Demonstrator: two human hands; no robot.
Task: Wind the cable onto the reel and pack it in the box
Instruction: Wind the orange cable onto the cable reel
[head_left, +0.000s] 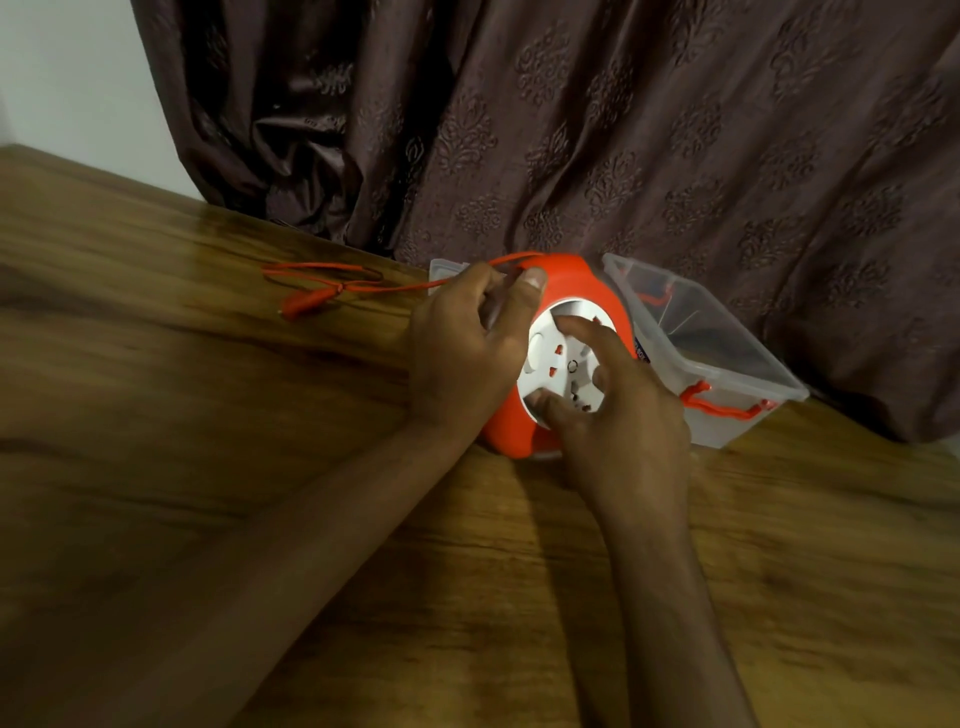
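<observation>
An orange cable reel (571, 283) with a white socket face (563, 364) stands tilted on the wooden table (208, 415). My left hand (462, 353) grips the reel's left side, thumb on the orange rim. My right hand (618, 415) has curled fingers set in the white face. A loose orange cable (358, 286) runs left from the reel's top across the table, ending in an orange plug (304, 306). A clear plastic box (727, 364) with orange latches sits open just right of the reel.
A dark patterned curtain (571, 130) hangs behind the table's far edge. A clear lid (444, 267) shows partly behind my left hand. A white wall (67, 78) is at the upper left.
</observation>
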